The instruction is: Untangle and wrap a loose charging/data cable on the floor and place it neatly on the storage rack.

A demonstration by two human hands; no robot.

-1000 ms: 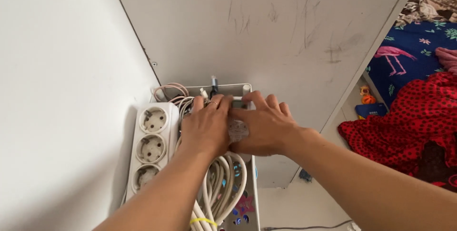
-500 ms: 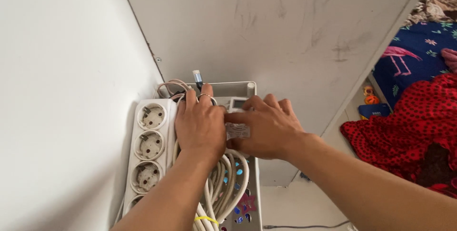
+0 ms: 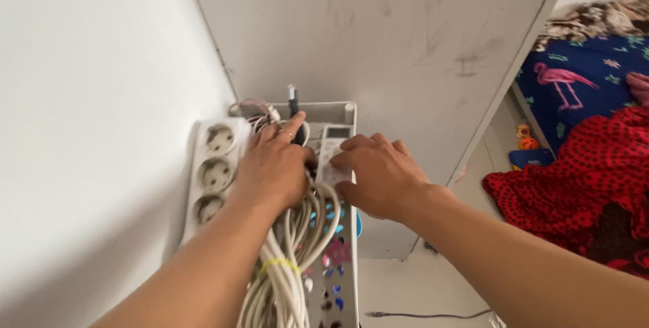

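Head view, only view available: the left hand (image 3: 274, 166) lies palm-down on a bundle of white cables (image 3: 297, 233) inside a narrow white plastic basket with cut-out holes (image 3: 341, 281), fingers spread and curled over the tangle at the far end, a ring visible on one finger; it presses on and partly grasps the cables, though how firmly I cannot tell; the right hand (image 3: 382, 176) rests just beside it, fingertips bent onto a small white remote control with a grey display (image 3: 332, 149), which stands along the basket's right inner wall; compared with half a second ago, more of the remote is exposed and it sits further toward the basket's far end, the right hand having slid back from covering it; the left hand has shifted toward the far corner, near a dark upright plug tip (image 3: 293, 95) and a loop of pinkish cable (image 3: 247, 106); a white three-socket power strip (image 3: 215, 166) stands against the white wall (image 3: 88, 132), touching the basket's left side; a yellow band (image 3: 278, 264) ties the cable bundle lower down; judgement: the remote is being seated among the cables; red spotted fabric (image 3: 581, 179) lies well apart at right.
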